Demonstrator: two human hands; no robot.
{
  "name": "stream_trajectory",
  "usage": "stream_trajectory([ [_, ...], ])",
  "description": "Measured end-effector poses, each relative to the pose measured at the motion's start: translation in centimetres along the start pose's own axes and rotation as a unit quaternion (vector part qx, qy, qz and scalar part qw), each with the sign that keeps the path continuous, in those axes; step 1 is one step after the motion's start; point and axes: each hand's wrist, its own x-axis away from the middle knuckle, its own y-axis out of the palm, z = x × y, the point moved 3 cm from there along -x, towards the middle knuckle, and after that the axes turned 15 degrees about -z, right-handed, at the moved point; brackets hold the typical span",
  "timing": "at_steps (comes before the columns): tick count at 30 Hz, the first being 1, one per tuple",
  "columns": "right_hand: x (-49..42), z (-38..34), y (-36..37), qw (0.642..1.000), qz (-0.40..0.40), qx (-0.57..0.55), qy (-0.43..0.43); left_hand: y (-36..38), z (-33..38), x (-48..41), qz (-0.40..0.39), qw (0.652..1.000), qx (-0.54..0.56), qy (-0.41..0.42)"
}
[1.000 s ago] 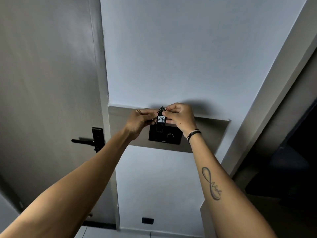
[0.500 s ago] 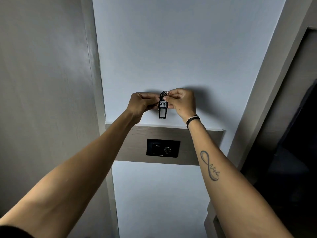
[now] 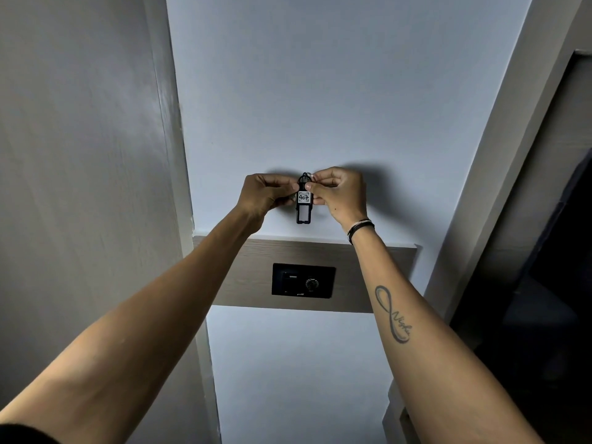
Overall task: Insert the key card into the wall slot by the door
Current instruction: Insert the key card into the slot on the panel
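I pinch the light, stiff key card (image 3: 303, 203) by its upper edges, left hand (image 3: 264, 196) and right hand (image 3: 341, 194) closed on it, above the wall slot (image 3: 303, 281).

the small black plastic key card tag (image 3: 303, 203) with a white label reading 407 and a metal ring at its top hangs upright against the pale wall, above the black rectangular wall slot panel (image 3: 303, 281), which sits in a wood-grain strip, well apart from it.
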Motion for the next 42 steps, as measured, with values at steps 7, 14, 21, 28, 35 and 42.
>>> stream_trajectory([
  [7,0.9,1.5,0.0,0.999,-0.038,0.009,0.015,0.0,-1.5,0.7,-0.011,0.999,-0.026,-0.014],
  [14,4.4,6.5,2.2,0.993,-0.087,0.037,0.077,-0.2,-6.3,4.0,0.002,0.996,-0.066,-0.063],
  [21,7.6,10.2,4.2,0.986,-0.058,0.135,0.076,0.5,-10.1,6.7,0.048,0.981,-0.175,-0.075],
  [28,8.8,10.7,4.8,0.985,-0.010,0.169,0.036,1.0,-10.3,7.2,0.095,0.952,-0.288,-0.045],
  [35,8.0,10.1,5.1,0.987,0.030,0.160,0.005,1.1,-9.6,6.9,0.135,0.951,-0.278,-0.028],
  [42,9.0,11.7,5.8,0.983,0.013,0.182,0.029,1.1,-11.3,7.6,0.127,0.935,-0.323,-0.073],
])
